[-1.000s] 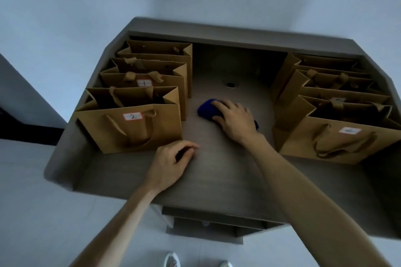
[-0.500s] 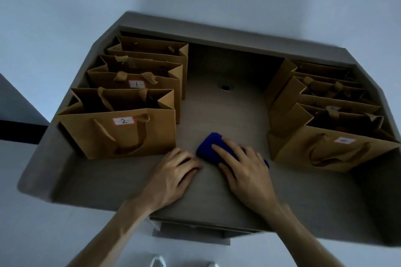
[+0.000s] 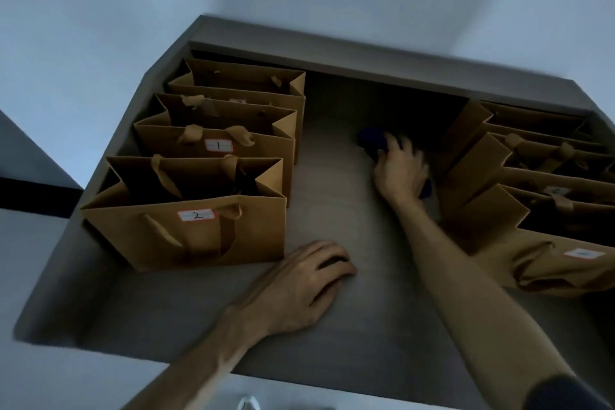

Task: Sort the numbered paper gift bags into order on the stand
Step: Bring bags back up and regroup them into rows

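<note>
Brown paper gift bags stand in two rows on the grey stand point(image 3: 332, 336). On the left, the bag marked 2 point(image 3: 199, 233) is nearest, the bag marked 1 point(image 3: 216, 143) behind it, and a third bag point(image 3: 239, 90) at the back. Three more bags stand on the right; the nearest point(image 3: 549, 263) has a label I cannot read. My right hand point(image 3: 399, 170) presses a dark blue cloth point(image 3: 371, 140) onto the stand's top between the rows. My left hand point(image 3: 306, 280) rests flat, fingers curled, beside bag 2.
A raised ledge point(image 3: 366, 56) runs along the back of the stand against a pale wall. The stand's front edge is close to my body, with the floor and a shoe tip point(image 3: 248, 404) below.
My right hand has pushed the blue cloth from the front of the stand towards the back. My left hand has stayed by bag 2. The view has shifted.
</note>
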